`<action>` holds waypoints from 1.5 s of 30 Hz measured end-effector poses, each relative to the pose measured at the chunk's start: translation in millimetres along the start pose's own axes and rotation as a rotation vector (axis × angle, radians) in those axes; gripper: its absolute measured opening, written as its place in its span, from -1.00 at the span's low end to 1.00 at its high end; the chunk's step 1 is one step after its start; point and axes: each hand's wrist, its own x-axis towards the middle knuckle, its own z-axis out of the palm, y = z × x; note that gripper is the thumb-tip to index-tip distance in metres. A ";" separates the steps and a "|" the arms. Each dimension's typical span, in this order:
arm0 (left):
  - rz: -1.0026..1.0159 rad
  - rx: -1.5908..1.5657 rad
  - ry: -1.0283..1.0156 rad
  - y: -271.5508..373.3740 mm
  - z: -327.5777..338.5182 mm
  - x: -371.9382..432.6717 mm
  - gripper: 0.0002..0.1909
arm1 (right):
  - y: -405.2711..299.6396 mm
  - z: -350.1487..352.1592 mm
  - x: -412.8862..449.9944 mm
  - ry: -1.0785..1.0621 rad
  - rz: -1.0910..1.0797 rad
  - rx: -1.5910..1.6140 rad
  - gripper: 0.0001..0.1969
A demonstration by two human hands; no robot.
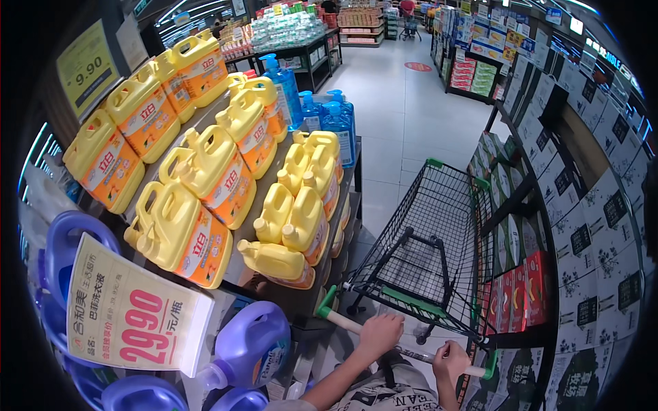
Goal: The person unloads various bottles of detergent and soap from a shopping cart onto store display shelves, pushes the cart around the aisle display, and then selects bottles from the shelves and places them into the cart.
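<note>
A black wire shopping cart [422,231] with green trim stands before me, and its basket holds nothing that I can see. Both of my hands rest around its pale handle bar [342,321], which has green end pieces. My left hand [381,333] grips the bar left of its middle. Nearer the right end, my right hand [451,359] is closed on the same bar. The front of the cart points up the aisle, tilted slightly to the right.
Tiered shelves on the left carry yellow detergent jugs [226,174], blue pump bottles [339,126] and purple jugs [252,344]. A large price sign [136,313] juts out there. White cartons [591,241] and red packages [524,293] line the right side. The tiled aisle floor [380,123] stretches ahead.
</note>
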 end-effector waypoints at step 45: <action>-0.066 0.042 -0.144 -82.1 35.0 371.4 -0.55 | 87.6 169.3 434.4 -0.599 -0.044 -0.123 -0.58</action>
